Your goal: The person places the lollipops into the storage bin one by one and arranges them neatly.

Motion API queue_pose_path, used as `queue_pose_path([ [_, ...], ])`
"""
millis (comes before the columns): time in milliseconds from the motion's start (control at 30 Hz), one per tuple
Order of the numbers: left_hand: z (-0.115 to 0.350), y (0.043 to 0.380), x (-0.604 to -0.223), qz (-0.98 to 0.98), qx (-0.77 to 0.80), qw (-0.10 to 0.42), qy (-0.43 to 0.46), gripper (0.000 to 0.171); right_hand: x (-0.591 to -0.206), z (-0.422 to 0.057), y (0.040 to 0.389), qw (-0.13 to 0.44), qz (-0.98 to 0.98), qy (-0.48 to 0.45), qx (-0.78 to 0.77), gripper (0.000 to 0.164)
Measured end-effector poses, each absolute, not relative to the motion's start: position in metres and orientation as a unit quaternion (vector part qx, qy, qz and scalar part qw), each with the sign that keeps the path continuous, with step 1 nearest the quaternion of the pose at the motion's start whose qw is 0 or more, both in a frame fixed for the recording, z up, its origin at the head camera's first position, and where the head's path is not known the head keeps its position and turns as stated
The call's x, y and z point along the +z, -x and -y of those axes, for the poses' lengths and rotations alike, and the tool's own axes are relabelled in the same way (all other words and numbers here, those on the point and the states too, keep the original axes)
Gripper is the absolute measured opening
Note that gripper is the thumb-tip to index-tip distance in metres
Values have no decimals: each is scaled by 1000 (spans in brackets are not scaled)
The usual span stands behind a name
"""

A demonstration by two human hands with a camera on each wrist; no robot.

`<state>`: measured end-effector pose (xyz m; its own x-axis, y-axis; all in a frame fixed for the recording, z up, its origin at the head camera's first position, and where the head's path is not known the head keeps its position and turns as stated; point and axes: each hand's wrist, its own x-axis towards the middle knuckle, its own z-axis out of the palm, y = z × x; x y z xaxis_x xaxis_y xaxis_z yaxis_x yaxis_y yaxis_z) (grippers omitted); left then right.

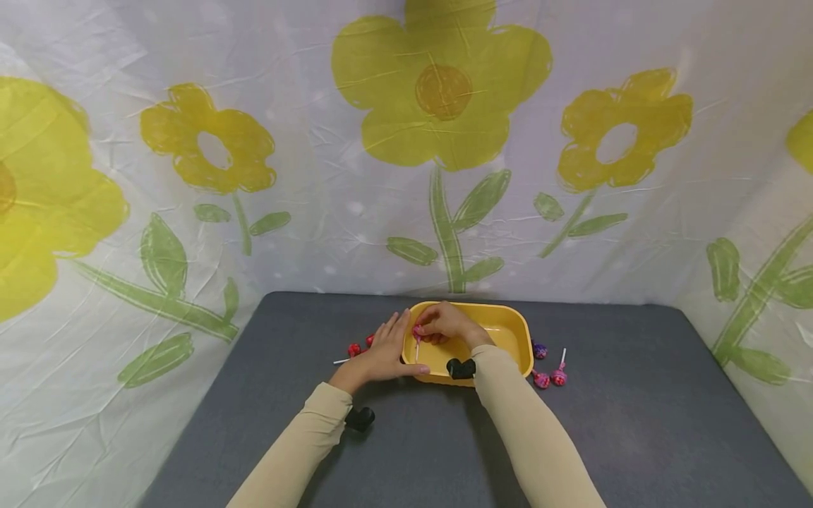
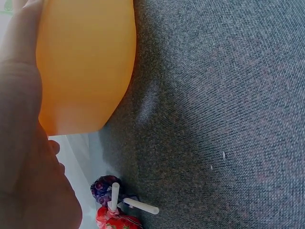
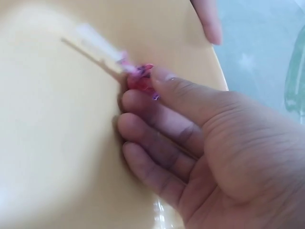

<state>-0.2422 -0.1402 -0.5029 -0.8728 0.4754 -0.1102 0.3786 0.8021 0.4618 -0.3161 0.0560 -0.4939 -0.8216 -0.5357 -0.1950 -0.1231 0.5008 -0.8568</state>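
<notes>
A yellow plastic tray (image 1: pixel 504 340) stands on the grey table. Inside it, near its left end, my right hand (image 1: pixel 449 321) pinches a pink-wrapped lollipop (image 3: pixel 141 80) between thumb and fingertips. The white stick points away from the palm, close over the tray floor. My left hand (image 1: pixel 376 358) rests against the tray's left end, fingers straight and thumb stretched along the front side. Just beyond that hand lie red lollipops (image 1: pixel 354 350), partly hidden by it. A dark purple lollipop (image 2: pixel 106 190) lies beside a red one in the left wrist view.
To the tray's right lie a purple lollipop (image 1: pixel 539 351) and two pink ones, one of them a pink lollipop (image 1: pixel 559 377) with its stick pointing away. The grey table (image 1: pixel 635 423) extends around the tray. Behind it hangs a flower-printed cloth (image 1: pixel 305 233).
</notes>
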Motion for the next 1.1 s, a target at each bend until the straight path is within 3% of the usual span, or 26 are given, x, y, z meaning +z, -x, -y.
queue_pose_path([
  [400, 138, 243, -501, -943, 219, 112, -224, 125, -465, -66, 324, 181, -850, 232, -437, 29],
  [633, 139, 241, -500, -941, 223, 110, -228, 125, -435, -77, 319, 187, -846, 241, -438, 32],
  [1100, 136, 240, -500, -949, 212, 100, -212, 130, -400, -129, 304, 172, -839, 274, -438, 35],
])
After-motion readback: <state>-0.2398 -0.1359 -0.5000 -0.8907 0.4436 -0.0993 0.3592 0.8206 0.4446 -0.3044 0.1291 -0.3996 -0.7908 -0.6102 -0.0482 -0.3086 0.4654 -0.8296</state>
